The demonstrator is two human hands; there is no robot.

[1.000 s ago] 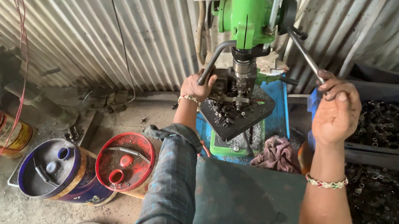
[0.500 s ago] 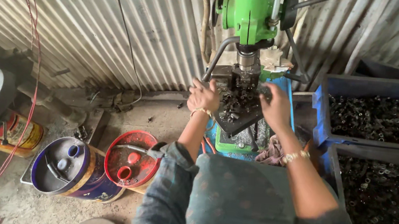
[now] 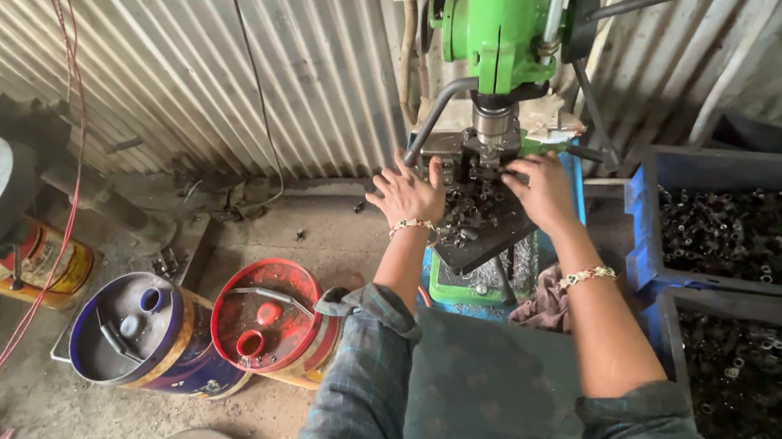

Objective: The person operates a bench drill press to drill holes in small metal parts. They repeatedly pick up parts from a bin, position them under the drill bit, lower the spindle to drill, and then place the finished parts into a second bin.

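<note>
Right grip (image 3: 538,186) lay fingers-down on the small dark parts (image 3: 472,212) just left of it, under the spindle (image 3: 492,122) — grasp not discernible; left grip (image 3: 407,191), spread open, rested at the drill-press table (image 3: 480,246) edge — slightly farther off.

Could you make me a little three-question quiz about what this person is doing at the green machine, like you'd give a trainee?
1. True or false: both hands rest on the drill table under the green drill press.
2. Which lies nearer the right hand? A) blue bins of dark metal parts; B) the red-lidded can.
3. What does the left hand wear at the wrist?

Key: 1 true; 2 A; 3 a beaded bracelet.
</note>
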